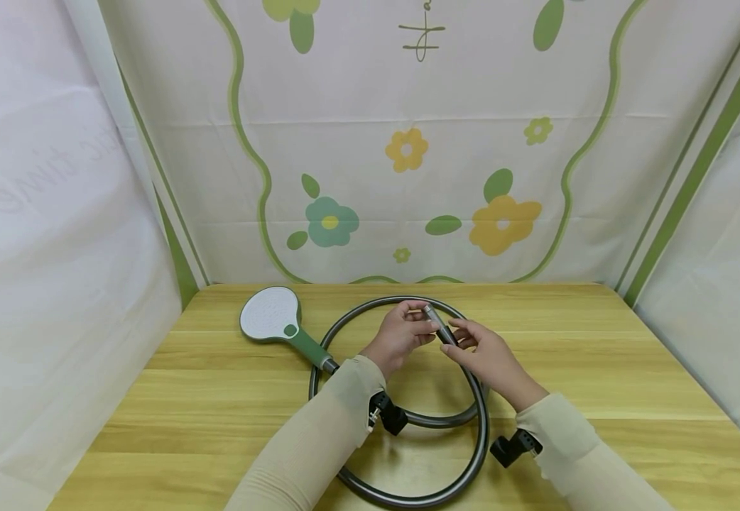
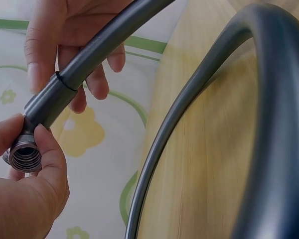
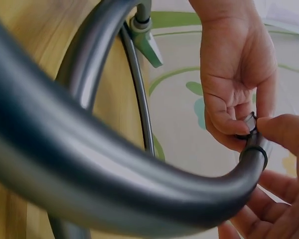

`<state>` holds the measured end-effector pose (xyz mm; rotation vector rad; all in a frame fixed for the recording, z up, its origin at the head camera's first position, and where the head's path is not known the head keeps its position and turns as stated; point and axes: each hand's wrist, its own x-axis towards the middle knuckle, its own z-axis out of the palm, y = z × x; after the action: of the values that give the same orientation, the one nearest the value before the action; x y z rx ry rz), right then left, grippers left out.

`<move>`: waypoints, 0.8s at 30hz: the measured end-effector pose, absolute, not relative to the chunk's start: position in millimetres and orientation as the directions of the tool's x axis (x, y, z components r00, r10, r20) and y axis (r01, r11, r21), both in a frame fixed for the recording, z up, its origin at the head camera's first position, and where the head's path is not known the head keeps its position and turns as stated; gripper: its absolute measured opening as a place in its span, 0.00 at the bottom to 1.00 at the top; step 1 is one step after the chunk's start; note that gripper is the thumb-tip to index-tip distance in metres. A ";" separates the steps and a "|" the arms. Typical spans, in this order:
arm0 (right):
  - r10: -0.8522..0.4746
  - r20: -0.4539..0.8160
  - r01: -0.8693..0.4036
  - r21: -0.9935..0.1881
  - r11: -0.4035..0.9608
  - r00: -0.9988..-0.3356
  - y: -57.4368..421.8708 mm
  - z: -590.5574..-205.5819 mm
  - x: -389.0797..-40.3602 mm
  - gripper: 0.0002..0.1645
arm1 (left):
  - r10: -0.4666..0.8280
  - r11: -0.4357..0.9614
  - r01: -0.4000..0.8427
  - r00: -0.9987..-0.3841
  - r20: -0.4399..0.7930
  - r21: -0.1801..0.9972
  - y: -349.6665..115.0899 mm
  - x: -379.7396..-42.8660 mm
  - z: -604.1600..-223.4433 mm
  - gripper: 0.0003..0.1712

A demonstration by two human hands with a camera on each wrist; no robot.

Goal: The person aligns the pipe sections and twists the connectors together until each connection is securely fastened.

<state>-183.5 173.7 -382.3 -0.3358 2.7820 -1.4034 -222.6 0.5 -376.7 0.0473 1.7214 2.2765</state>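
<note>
A dark grey shower hose (image 1: 483, 433) lies in loops on the table, and its near end is raised between my hands. My left hand (image 1: 398, 337) pinches the metal end nut (image 2: 26, 154) between thumb and finger; the thread inside shows in the left wrist view. Just behind the nut, my right hand (image 1: 491, 358) holds the hose end by its collar (image 2: 51, 102), thumb on one side and fingers on the other. To the left lies a green handheld shower head (image 1: 309, 349) with a white spray face, its handle meeting the hose close to my left forearm.
The wooden table (image 1: 600, 355) runs back to a white fabric wall (image 1: 357, 156) printed with flowers. Fabric sides stand left and right. A small black camera (image 1: 515, 447) is strapped at my right wrist, another camera (image 1: 390, 413) at my left.
</note>
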 end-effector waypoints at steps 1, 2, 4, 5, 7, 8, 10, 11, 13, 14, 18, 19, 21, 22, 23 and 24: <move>-0.184 0.096 -0.188 -0.788 0.587 -0.978 173.3 -382.0 -182.5 0.35 | 0.246 -0.246 -0.208 -0.958 -0.147 0.947 0.4 -222.5 -376.4 0.25; -0.177 0.106 -0.193 -0.775 0.602 -0.978 172.8 -381.6 -181.7 0.35 | 0.245 -0.247 -0.209 -0.958 -0.148 0.946 0.4 -222.6 -376.3 0.25; -0.169 0.123 -0.203 -0.754 0.625 -0.978 172.2 -380.9 -180.5 0.34 | 0.243 -0.247 -0.211 -0.958 -0.150 0.946 0.5 -222.7 -376.2 0.25; -0.166 0.129 -0.205 -0.747 0.632 -0.978 171.9 -380.7 -180.1 0.34 | 0.242 -0.245 -0.211 -0.958 -0.151 0.946 0.5 -222.6 -376.2 0.25; -0.160 0.141 -0.212 -0.736 0.643 -0.977 171.4 -380.3 -179.6 0.33 | 0.239 -0.242 -0.211 -0.959 -0.153 0.947 0.5 -222.3 -376.2 0.25; -0.159 0.147 -0.215 -0.732 0.646 -0.976 171.2 -380.1 -179.4 0.33 | 0.237 -0.241 -0.212 -0.959 -0.155 0.947 0.5 -222.4 -376.3 0.25; -0.160 0.155 -0.222 -0.729 0.648 -0.975 171.0 -380.1 -179.3 0.32 | 0.236 -0.240 -0.213 -0.959 -0.156 0.947 0.5 -222.4 -376.6 0.25; -0.161 0.158 -0.225 -0.726 0.650 -0.974 170.9 -380.4 -179.4 0.32 | 0.236 -0.239 -0.214 -0.959 -0.157 0.947 0.4 -222.6 -376.7 0.25; -0.162 0.165 -0.231 -0.720 0.654 -0.973 170.7 -381.0 -179.5 0.32 | 0.237 -0.238 -0.214 -0.959 -0.157 0.947 0.4 -222.7 -376.6 0.25; -0.162 0.168 -0.234 -0.717 0.657 -0.972 170.6 -381.5 -179.7 0.32 | 0.238 -0.237 -0.213 -0.959 -0.156 0.948 0.3 -222.6 -376.5 0.25; -0.165 0.178 -0.242 -0.713 0.658 -0.970 169.7 -383.5 -180.4 0.29 | 0.240 -0.236 -0.213 -0.958 -0.155 0.948 0.2 -222.5 -376.8 0.25; -0.165 0.178 -0.243 -0.716 0.655 -0.970 169.3 -383.7 -180.5 0.28 | 0.240 -0.237 -0.214 -0.958 -0.156 0.948 0.2 -222.6 -377.0 0.25; -0.163 0.179 -0.242 -0.721 0.649 -0.970 168.4 -383.7 -180.7 0.26 | 0.238 -0.238 -0.215 -0.958 -0.158 0.947 0.3 -223.0 -377.5 0.24; -0.164 0.178 -0.242 -0.724 0.646 -0.970 168.1 -383.4 -180.6 0.25 | 0.236 -0.238 -0.213 -0.959 -0.156 0.948 0.3 -222.8 -377.6 0.24; -0.163 0.178 -0.242 -0.726 0.644 -0.970 167.8 -383.2 -180.7 0.25 | 0.235 -0.238 -0.212 -0.959 -0.155 0.948 0.3 -222.7 -377.6 0.24; -0.162 0.179 -0.242 -0.727 0.643 -0.970 167.5 -383.0 -180.9 0.25 | 0.235 -0.238 -0.211 -0.960 -0.154 0.948 0.3 -222.8 -377.7 0.24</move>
<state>-180.9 167.5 -383.0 -0.3616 2.9352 -1.3216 -222.8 0.3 -377.7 0.0290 1.7346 2.2704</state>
